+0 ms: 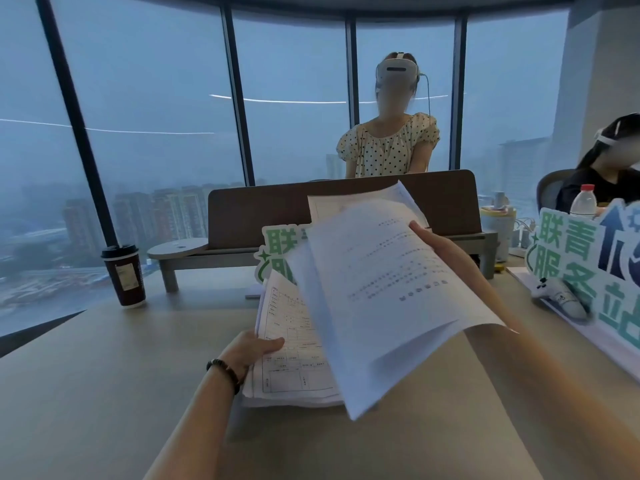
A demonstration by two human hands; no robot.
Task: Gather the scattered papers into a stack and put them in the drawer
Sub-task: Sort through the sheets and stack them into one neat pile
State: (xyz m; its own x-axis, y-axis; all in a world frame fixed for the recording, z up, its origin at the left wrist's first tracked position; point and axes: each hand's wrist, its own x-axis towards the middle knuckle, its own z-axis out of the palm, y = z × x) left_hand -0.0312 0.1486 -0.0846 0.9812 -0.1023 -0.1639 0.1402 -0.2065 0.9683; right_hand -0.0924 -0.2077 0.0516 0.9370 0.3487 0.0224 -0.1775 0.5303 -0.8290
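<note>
Head view: the right hand [440,247] is gripping a sheaf of loose papers [388,289], holding it raised above the table [104,375], its near corner sagging. The left hand [251,351], with a beaded bracelet [225,370] at the wrist, is pinching the left edge of a paper stack [291,358], thumb lying on the top form sheet. The sheaf is overlapping the stack's right side. A lidded coffee cup [124,275] is standing well to the left. No drawer is showing.

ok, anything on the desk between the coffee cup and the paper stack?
Bare desk between coffee cup and paper stack, per the head view.
</note>
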